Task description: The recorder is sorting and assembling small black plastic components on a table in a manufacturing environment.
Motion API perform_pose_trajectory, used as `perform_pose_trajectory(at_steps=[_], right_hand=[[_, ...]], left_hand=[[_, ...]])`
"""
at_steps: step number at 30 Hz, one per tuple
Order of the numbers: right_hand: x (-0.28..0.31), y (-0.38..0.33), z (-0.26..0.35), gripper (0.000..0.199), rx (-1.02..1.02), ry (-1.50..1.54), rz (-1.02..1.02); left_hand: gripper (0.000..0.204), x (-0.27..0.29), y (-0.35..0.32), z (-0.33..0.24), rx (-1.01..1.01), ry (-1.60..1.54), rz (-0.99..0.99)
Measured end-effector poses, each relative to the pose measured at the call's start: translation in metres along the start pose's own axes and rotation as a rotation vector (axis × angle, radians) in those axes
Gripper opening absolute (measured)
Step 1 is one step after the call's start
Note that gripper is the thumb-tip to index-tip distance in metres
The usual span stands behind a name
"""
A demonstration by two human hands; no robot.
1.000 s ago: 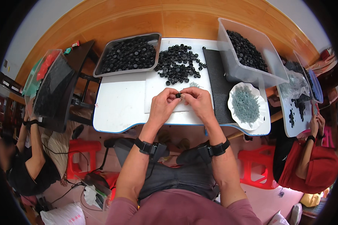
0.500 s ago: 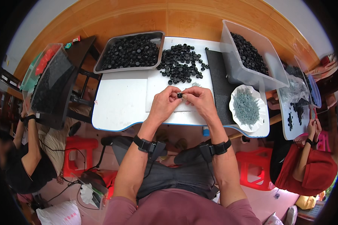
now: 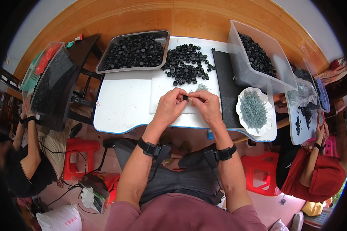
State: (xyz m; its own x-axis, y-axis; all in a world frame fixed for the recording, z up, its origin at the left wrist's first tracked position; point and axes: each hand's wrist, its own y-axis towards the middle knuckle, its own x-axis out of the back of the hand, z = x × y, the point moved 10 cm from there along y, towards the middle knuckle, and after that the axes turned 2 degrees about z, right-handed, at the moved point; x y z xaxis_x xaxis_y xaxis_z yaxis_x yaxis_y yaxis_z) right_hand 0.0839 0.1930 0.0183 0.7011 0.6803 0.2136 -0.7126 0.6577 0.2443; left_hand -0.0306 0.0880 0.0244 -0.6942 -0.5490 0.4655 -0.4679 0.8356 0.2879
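Observation:
Between my two hands, above the near part of the white board (image 3: 162,101), is a small round black plastic part (image 3: 185,97). My left hand (image 3: 170,106) pinches it from the left with thumb and forefinger. The fingers of my right hand (image 3: 206,104) are closed at its other side; whether they grip the part or something tiny is hidden. Just beyond my hands lies a small heap of thin grey-green pieces (image 3: 201,87). Farther back is a loose pile of black round parts (image 3: 187,65), some of them cap-shaped.
A metal tray (image 3: 132,70) of black parts stands back left. At right are a clear plastic bin (image 3: 258,79) of them, a black mat (image 3: 228,90) and a white scalloped dish (image 3: 272,120) of grey-green pieces. Other people work at tables on both sides.
The black part stays between my fingertips. My right hand has shifted very slightly, and more of the small grey-green heap shows behind it.

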Motion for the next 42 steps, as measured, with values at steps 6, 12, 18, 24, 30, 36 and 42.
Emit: perform_pose_trajectory(at_steps=[6,12,18,24,30,36,42], right_hand=[[0.001,0.002,0.002,0.016,-0.043,-0.031,0.046],[-0.002,0.01,0.013,0.014,-0.125,-0.132,0.144],[-0.008,0.012,0.047,0.013,0.121,-0.414,0.146],[-0.008,0.014,0.026,0.013,-0.104,-0.188,0.194],[-0.012,0.016,0.042,0.012,0.031,-0.339,0.207],[-0.014,0.004,0.059,0.01,0.217,-0.428,0.165],[-0.016,-0.002,0.066,0.014,0.246,-0.441,0.167]], left_hand=[[0.023,0.0,0.001,-0.003,-0.022,0.04,-0.018],[0.023,0.001,0.0,-0.01,-0.08,0.062,-0.031],[0.023,0.001,0.0,-0.008,-0.057,0.051,-0.021],[0.023,0.001,0.0,-0.006,-0.032,0.013,0.031],[0.024,0.003,-0.002,-0.004,-0.004,-0.043,0.065],[0.024,0.001,-0.002,-0.001,0.026,-0.085,0.096],[0.023,0.001,-0.003,0.001,0.066,-0.134,0.104]])
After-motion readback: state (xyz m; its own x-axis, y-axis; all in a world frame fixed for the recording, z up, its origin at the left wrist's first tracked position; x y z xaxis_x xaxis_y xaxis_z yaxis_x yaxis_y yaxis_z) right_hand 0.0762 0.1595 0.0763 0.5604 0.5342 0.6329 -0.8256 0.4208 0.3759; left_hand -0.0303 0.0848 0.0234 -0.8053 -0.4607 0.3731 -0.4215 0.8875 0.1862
